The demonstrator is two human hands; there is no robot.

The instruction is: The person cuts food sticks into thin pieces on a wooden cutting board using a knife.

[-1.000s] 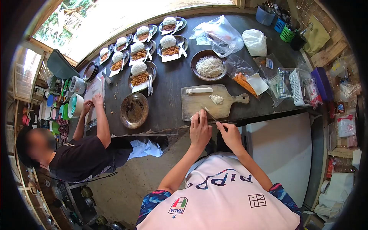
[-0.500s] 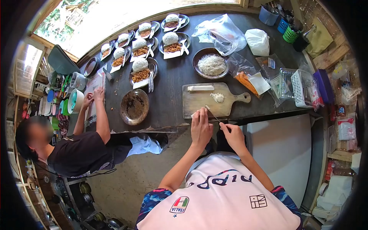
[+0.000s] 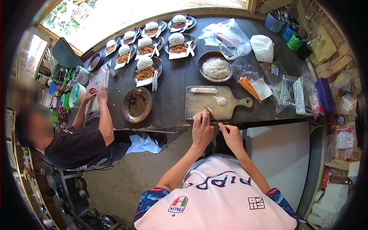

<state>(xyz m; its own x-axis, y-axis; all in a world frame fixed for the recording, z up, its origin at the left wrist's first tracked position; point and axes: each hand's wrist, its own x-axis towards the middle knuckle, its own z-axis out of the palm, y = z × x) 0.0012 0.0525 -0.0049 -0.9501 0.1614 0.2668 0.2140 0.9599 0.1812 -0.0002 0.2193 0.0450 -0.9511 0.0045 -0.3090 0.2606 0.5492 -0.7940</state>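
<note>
My right hand grips a knife, its thin blade slanting up and left over the wooden cutting board. With bent fingers, my left hand presses a pale white piece against the board's near edge, beside the blade. Most of that piece is hidden under the fingers. Farther up the board lie a white rectangular stick and a small heap of fine white shreds. Behind the board, a dark bowl holds a larger mound of white shreds.
Several plates with rice and brown food stand at the back left. A brown plate sits left of the board. Plastic bags and a white basket are at right. Another person works at the table's left end.
The view has shifted slightly, so the table things appear a little to the right. My hands stay at the board's near edge, with the blade still beside my left fingers.
</note>
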